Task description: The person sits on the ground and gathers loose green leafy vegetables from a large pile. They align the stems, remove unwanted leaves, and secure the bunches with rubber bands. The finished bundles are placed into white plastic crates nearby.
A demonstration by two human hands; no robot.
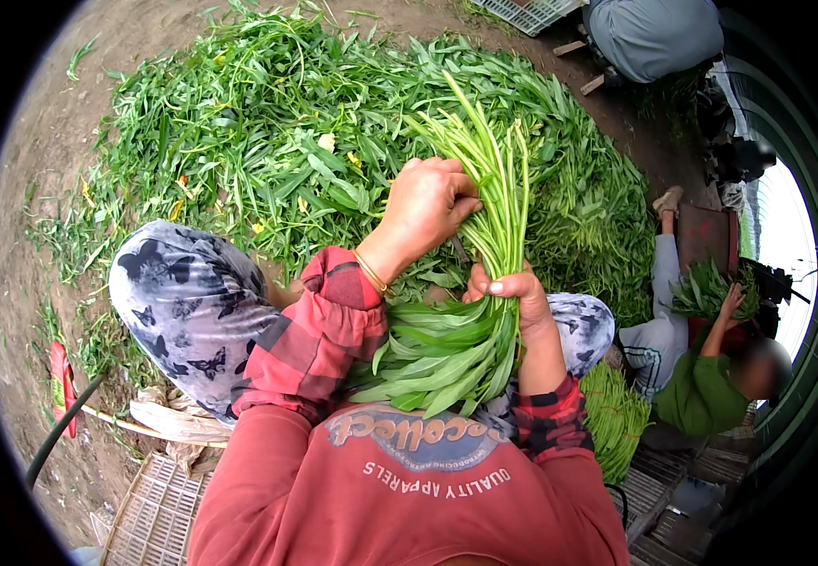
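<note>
A bundle of leafy green vegetable stems (497, 205) is held over my lap, with its cut stem ends away from me and its long leaves towards my chest. My right hand (515, 290) is closed around the stems just above the leaves, the thumb across them. My left hand (426, 212), with a gold-coloured bangle at the wrist, has its fingers curled and its thumb and forefinger pinched at the left edge of the stems, higher up. Its palm side is hidden. Beyond both hands lies a broad heap of loose green leaves and stems (260, 127) on the ground.
Packed green bundles (610, 417) lie by my right side, near plastic crates (653, 488). Another crate (158, 509) stands at lower left, beside pale cloth (175, 417). A co-worker in green (706, 393) sits at right with leafy stems; another person (653, 35) is at upper right, near a crate (532, 14).
</note>
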